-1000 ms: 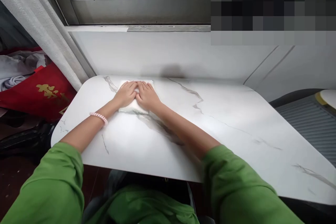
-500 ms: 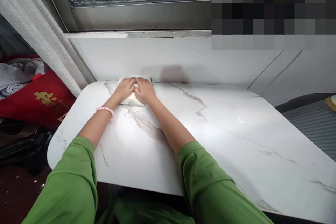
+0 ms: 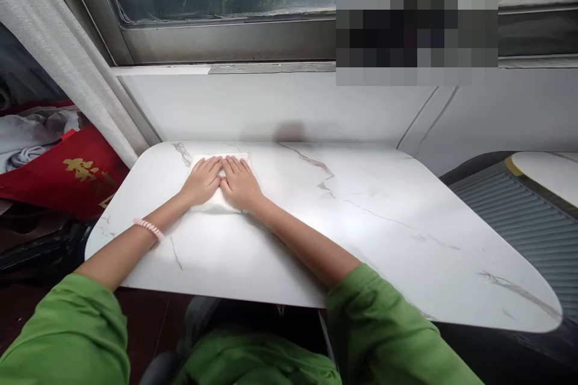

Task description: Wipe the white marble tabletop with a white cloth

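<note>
A folded white cloth (image 3: 220, 200) lies flat on the white marble-patterned table (image 3: 361, 252), a little in from its back edge. My left hand (image 3: 201, 181) rests palm down on the cloth's left part, fingers stretched forward. Beside it, my right hand (image 3: 239, 182) presses flat on the right part. The thumbs meet or nearly meet in the middle. Neither hand's fingers are wrapped round the cloth; the palms hide much of it. On my left forearm sits a pink coiled band (image 3: 149, 228).
A white wall panel (image 3: 271, 105) rises behind the table, below a metal-framed window (image 3: 235, 42). At left hang a pale curtain (image 3: 67, 42) and a red bag (image 3: 85, 174) holding cloth. A grey ribbed surface (image 3: 510, 210) and another white tabletop (image 3: 551, 174) stand at right.
Both hands and the cloth have come back from the table's rear edge toward me, slightly left. My elbows are spread wider. The view has shifted to show more at the right.
</note>
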`<state>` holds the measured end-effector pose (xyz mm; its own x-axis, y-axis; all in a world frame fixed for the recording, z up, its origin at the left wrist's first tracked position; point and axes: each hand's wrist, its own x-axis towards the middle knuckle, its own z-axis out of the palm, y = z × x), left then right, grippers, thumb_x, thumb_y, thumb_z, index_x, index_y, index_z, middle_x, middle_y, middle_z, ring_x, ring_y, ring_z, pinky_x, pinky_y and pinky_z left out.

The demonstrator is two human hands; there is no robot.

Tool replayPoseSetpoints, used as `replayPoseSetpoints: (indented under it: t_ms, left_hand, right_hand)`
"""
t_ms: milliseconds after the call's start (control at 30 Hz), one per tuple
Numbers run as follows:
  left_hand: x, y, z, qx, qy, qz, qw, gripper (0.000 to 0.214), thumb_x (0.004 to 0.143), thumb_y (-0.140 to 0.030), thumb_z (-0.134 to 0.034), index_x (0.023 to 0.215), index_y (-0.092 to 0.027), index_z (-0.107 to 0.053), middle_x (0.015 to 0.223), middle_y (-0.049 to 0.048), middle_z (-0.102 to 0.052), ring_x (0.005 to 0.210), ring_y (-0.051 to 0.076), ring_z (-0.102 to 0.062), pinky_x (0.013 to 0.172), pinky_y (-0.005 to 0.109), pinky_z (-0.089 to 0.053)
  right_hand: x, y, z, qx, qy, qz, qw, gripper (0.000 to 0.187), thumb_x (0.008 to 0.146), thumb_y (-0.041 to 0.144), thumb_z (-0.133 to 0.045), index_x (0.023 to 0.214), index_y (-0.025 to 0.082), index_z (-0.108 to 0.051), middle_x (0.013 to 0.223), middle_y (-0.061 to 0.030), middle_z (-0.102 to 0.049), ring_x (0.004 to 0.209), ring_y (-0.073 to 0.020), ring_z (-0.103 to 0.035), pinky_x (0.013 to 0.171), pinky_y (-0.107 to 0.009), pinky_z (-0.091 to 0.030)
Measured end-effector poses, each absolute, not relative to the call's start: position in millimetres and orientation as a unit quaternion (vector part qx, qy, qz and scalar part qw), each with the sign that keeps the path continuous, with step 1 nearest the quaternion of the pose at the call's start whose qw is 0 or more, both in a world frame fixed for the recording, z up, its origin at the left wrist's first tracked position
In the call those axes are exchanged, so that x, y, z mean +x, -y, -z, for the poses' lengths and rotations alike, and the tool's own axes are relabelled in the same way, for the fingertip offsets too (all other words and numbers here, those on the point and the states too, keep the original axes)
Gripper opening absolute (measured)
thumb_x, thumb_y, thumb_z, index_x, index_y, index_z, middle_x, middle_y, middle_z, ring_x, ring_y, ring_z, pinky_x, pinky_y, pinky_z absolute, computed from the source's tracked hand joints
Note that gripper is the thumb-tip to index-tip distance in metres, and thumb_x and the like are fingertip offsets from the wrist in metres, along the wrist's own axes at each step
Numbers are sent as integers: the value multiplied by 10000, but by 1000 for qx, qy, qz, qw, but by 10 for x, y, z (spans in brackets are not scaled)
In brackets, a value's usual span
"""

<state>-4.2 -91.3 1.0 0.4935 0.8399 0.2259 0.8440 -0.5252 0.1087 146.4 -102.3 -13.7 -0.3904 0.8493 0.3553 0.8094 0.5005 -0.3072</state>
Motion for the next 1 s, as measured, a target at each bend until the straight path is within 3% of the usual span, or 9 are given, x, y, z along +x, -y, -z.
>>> replayPoseSetpoints:
  t_ms: [267,467,567,800,1000]
  left_hand:
    - [-303,1941,-100,-876,466,122,12,496,937,-205,-252,1401,-142,-413,1450,115,-462,1380,226,-365,1170,470,-256]
    - [-434,2695,-75,-857,494,132,66,588,939,-192,-276,1516,-191,-163,1504,126,-379,1390,259,-350,1147,513,-287]
    - [-454,2821,-61,-845,513,133,75,608,939,-188,-276,1524,-194,-112,1504,135,-373,1383,266,-359,1143,528,-288]
    - [-539,2531,-71,-851,510,117,48,528,934,-198,-270,1462,-172,-267,1472,132,-416,1381,254,-355,1156,508,-267]
    - [-760,1617,-105,-851,516,98,9,460,908,-203,-264,1315,-85,-443,1430,164,-446,1367,243,-357,1174,459,-214]
  right_hand:
    - [1270,2003,107,-454,852,-50,257,580,923,258,-351,1410,-55,-379,1462,-264,-392,1397,-359,-305,1149,-567,-219]
    - [1210,2445,32,-346,894,-82,273,606,905,289,-381,1400,-60,-394,1441,-271,-417,1383,-378,-313,1155,-570,-228]
    - [1196,2470,9,-320,903,-98,270,615,889,283,-390,1407,-47,-390,1443,-254,-424,1388,-366,-306,1159,-566,-223]
    - [1110,2266,40,-334,898,-105,266,613,894,278,-383,1402,-65,-386,1449,-266,-410,1380,-366,-318,1165,-549,-207]
    - [839,1485,89,-396,880,-84,248,592,881,259,-399,1394,-37,-403,1438,-232,-439,1348,-343,-358,1160,-510,-190]
